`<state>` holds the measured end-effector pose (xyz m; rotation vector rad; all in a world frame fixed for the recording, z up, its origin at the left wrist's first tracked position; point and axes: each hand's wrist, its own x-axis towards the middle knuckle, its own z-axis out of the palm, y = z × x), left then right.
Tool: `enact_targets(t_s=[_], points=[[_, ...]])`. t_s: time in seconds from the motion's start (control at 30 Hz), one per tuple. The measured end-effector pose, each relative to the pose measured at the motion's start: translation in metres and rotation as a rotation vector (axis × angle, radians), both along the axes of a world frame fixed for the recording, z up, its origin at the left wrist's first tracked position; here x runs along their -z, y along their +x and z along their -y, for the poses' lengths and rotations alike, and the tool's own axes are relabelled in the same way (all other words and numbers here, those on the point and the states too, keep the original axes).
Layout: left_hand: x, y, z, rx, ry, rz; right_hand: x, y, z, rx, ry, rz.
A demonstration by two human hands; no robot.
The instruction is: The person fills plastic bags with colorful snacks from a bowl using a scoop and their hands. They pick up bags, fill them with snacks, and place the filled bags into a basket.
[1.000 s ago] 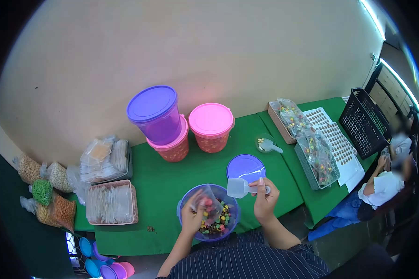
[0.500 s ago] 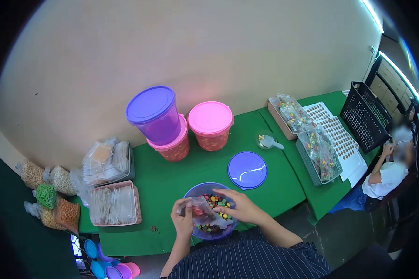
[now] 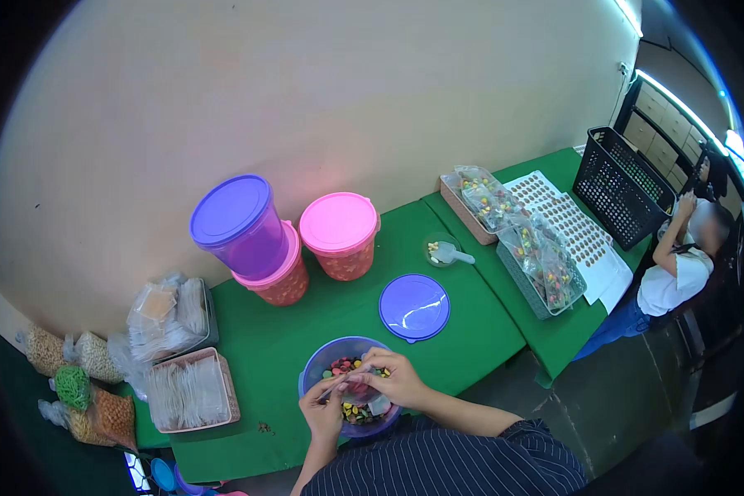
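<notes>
- Head view, lower centre of the frame: the left hand (image 3: 322, 411) and the right hand (image 3: 397, 382) are meeting over a purple bowl (image 3: 312, 374) of mixed coloured candies (image 3: 345, 366), which is sitting on the green table (image 3: 339, 310) close to the person's striped shirt (image 3: 446, 459).
- A small clear plastic bag (image 3: 357, 393) is lying between the two hands, directly above the bowl; the left hand is pinching its left edge with closed fingers, and the right hand is closing its fingers on the bag's upper right side.
- The bag is partly hidden by the fingers, so its contents are hard to tell apart from the candies below.
- Just above and right of the bowl, a flat purple lid (image 3: 414, 307) is lying on the table, apart from both hands.
- Upper left of the bowl, a purple-lidded tub (image 3: 238, 225) is leaning on an orange tub (image 3: 281, 277), with a pink-lidded tub (image 3: 341, 234) beside them.
- At lower left, a pink tray of empty clear bags (image 3: 192, 390) is sitting near the left hand.
- At right, trays of filled bags (image 3: 541, 264) are resting on the table, and another person (image 3: 678, 269) is sitting at the far right edge.
</notes>
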<state>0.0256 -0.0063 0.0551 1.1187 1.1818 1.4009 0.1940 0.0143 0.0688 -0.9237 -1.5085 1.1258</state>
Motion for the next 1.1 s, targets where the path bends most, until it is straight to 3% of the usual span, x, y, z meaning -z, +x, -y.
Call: enact_targets(t_s=[0.07,0.2,0.3,0.37,0.5,0.57,0.6,0.67,0.8,0.87,0.9,0.97,1.03,1.1], points=[[-0.003,-0.009,-0.006,-0.109,0.33,-0.37,-0.001,0.002,-0.003,0.019,0.001,-0.005],[-0.013,-0.029,-0.009,-0.106,0.309,-0.394,-0.019,0.002,-0.004,-0.032,0.091,0.034],[-0.006,-0.043,-0.01,-0.005,0.277,-0.341,-0.021,-0.001,-0.005,-0.061,0.084,0.04],[-0.009,-0.044,-0.008,0.034,0.098,0.091,-0.022,-0.003,-0.003,-0.106,0.067,0.053],[-0.021,-0.044,-0.009,0.098,0.071,0.13,-0.018,-0.007,-0.004,-0.106,0.036,-0.011],[-0.04,-0.033,-0.012,-0.106,0.099,0.128,-0.016,-0.002,-0.006,-0.003,-0.077,0.021],[-0.025,-0.044,-0.015,-0.109,0.101,0.129,-0.02,0.0,-0.006,-0.006,-0.075,0.022],[0.021,-0.077,-0.02,-0.043,0.252,-0.022,-0.028,0.004,-0.005,0.113,-0.015,0.016],[0.011,-0.046,-0.006,0.196,0.194,-0.104,-0.022,-0.007,-0.007,0.092,0.267,0.139],[-0.012,-0.013,0.003,0.201,0.128,0.143,-0.023,-0.017,-0.01,-0.082,0.378,0.229],[-0.008,-0.012,0.003,0.2,0.128,0.143,-0.024,-0.02,-0.01,-0.083,0.378,0.229],[0.005,-0.01,0.0,0.159,-0.04,0.038,-0.027,-0.024,-0.01,-0.048,0.096,0.189],[0.01,-0.012,-0.002,0.077,-0.007,-0.011,-0.029,-0.022,-0.011,0.039,0.034,0.236],[0.012,-0.022,0.002,0.061,-0.161,-0.082,-0.023,-0.019,-0.015,0.122,-0.032,0.28]])
